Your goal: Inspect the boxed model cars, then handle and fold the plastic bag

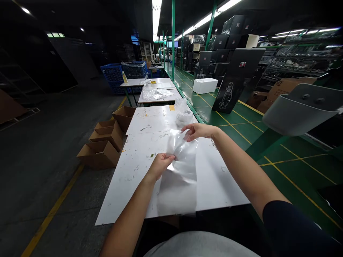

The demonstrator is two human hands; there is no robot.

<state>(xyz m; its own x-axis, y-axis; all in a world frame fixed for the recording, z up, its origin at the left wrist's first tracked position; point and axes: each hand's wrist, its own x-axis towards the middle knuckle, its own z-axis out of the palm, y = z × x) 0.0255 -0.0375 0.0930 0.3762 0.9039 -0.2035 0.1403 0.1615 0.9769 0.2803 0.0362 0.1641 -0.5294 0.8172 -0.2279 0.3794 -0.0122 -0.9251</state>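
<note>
A clear plastic bag [178, 175] lies flat on the white worktable [219, 182], its upper end lifted and creased. My left hand [160, 166] pinches the bag's near edge between fingers and thumb. My right hand [197, 131] holds the bag's top edge, with the fingers spread over it. The two hands are close together, with the bag's upper end between them. Just beyond my right hand, a bunched wad of clear plastic [184, 117] sits on the table.
Several open cardboard boxes [107, 142] stand on the floor left of the table. Farther tables hold plastic sheets [157, 94] and a yellow bottle [124, 77]. Blue crates [120, 76] stand behind them. Black cartons [237, 80] and a white foam box [205, 85] stand on the green floor at right.
</note>
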